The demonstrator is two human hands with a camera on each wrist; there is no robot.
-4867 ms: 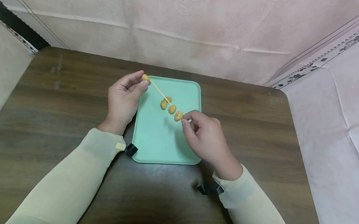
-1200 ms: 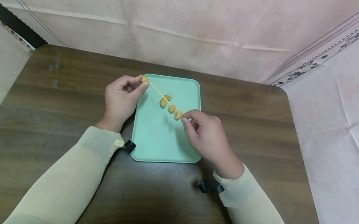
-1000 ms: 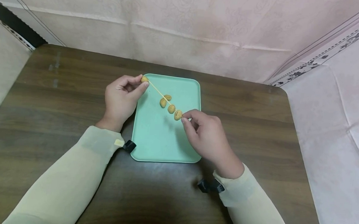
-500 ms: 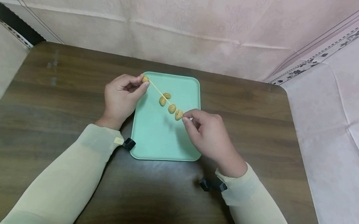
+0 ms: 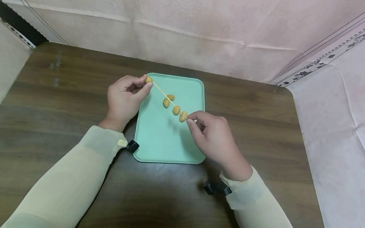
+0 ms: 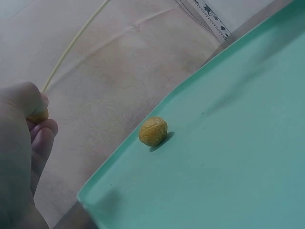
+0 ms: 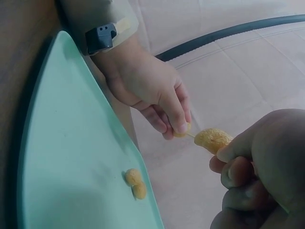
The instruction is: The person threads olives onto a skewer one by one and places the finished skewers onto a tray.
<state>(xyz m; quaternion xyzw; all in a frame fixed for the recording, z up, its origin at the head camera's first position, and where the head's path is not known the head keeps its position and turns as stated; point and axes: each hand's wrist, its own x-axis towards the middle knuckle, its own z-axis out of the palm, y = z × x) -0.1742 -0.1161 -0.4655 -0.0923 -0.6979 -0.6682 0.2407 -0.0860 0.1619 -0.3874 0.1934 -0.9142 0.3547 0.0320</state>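
My left hand pinches a wrinkled yellow-brown ball between thumb and fingers, at the far end of a thin wooden skewer. Two more such balls, an inner one and an outer one, sit on the skewer's near end. There my right hand pinches the tip, its fingertips right at the outer ball. The skewer slants over a mint-green tray. Two loose pieces, a left one and a right one, lie together on the tray below it.
The tray lies on a dark brown wooden table. Pale patterned cloth hangs behind the table and at both sides. Small black cameras, one left and one right, are strapped to the wrists.
Both hands keep the same hold on the skewer and ball. The head view has shifted slightly, so the tray sits a little higher in it; the two loose pieces stay put.
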